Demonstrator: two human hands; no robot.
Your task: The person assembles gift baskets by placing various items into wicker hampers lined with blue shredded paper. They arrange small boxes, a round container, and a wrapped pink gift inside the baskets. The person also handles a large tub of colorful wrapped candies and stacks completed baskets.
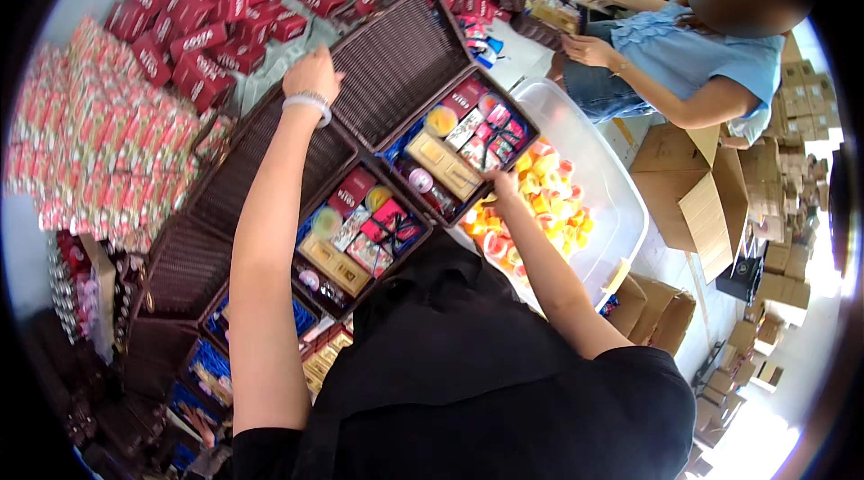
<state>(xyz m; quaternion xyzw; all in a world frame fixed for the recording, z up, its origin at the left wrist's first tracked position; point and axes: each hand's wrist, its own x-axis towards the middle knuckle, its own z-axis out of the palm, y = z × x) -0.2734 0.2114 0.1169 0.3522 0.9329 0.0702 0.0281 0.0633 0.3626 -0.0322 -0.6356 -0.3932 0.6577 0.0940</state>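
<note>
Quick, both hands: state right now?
Left hand: partly curled by the wicker lid; grip can't be told.
Right hand: closed on the edge of the hamper.

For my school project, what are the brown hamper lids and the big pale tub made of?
The hamper lids look like dark brown wicker, maybe plastic strips, slightly shiny: you can see the weave. The tub is probably smooth, cloudy plastic: its pale walls look see-through.

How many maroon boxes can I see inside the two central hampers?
2: one maroon box in the hamper by the right hand, another in the second hamper, to its lower left. More may be hidden underneath.
</note>
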